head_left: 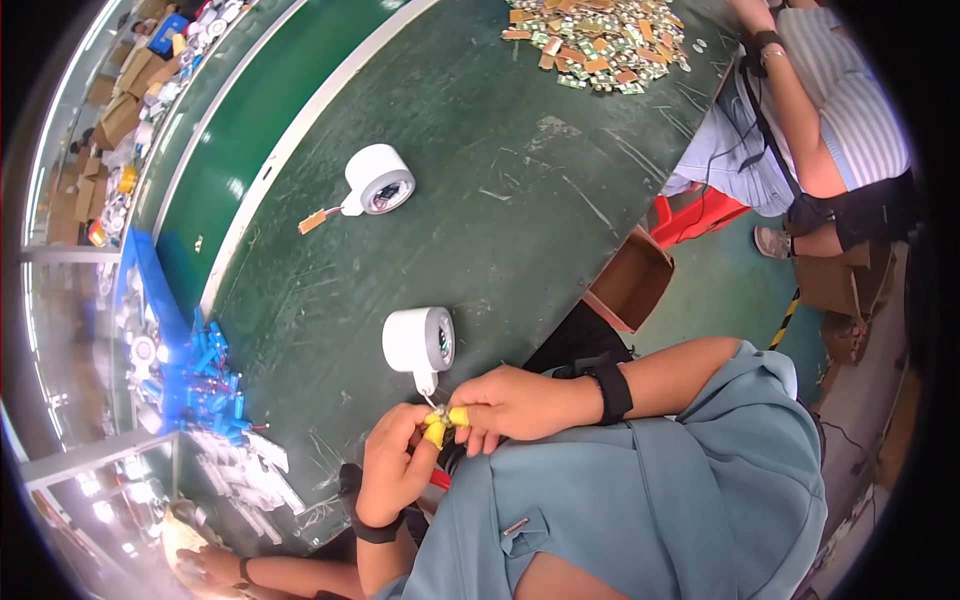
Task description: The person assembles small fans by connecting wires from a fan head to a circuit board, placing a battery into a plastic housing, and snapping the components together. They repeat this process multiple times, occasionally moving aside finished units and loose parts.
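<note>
My left hand [393, 465] and my right hand [520, 402] meet at the table's near edge, with yellow covers on some fingertips. Both are closed in a pinch around a small part [445, 413], too covered by fingers to name. Thin wires run from it to the neck of a white round housing [407, 340], which lies on its side just beyond my fingers. Farther off lies a second white housing [375, 178], its open ring showing wiring inside. A small orange-brown board [313, 221] hangs from that one's wires onto the tabletop.
The dark green table [480, 240] bears a heap of small circuit boards [600, 45] at its far end. Blue wired cylinders [212, 375] and white strips [245, 480] lie left. Co-workers' arms show at upper right [800, 130] and lower left [290, 575]. A cardboard box [632, 280] stands beside the table.
</note>
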### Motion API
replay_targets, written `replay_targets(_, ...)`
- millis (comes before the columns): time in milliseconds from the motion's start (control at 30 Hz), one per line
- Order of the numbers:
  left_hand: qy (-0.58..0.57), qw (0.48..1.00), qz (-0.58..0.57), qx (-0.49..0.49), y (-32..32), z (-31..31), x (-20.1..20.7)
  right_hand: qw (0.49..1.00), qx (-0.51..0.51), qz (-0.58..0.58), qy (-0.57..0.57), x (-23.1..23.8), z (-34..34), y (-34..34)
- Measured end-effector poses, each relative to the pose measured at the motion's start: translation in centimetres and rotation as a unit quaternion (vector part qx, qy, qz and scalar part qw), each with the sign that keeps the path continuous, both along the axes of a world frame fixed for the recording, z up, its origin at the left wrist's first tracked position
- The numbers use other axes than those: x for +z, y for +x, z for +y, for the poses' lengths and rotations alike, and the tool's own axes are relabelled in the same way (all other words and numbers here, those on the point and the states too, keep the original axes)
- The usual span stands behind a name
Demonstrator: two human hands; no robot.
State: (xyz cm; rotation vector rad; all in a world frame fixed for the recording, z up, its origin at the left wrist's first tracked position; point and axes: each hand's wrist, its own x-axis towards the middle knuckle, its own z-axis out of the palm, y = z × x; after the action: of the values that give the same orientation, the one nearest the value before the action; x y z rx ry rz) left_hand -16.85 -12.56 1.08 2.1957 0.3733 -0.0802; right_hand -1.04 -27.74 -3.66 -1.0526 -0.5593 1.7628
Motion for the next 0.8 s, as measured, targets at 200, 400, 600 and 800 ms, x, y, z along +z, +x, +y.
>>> replay_targets(200,0.012,0.977,-0.167,0.132,1.3,-1.7,-0.9,0.908,-0.227,-0.339,0.093,0.5,-1.5,0.9)
replay_targets(400,0.437,0.851,-0.033,0.289,-5.2,5.8,-0.4,0.590,-0.140,-0.691,0.394,3.1,-0.9,1.3)
replay_targets(600,0.422,0.829,0.089,0.355,-13.1,6.2,-3.4,0.612,-0.017,-0.739,0.281,2.7,1.1,-0.3)
replay_targets(800,0.355,0.870,-0.032,0.341,-10.6,-0.3,-2.6,0.571,-0.035,-0.781,0.249,1.7,0.7,1.6)
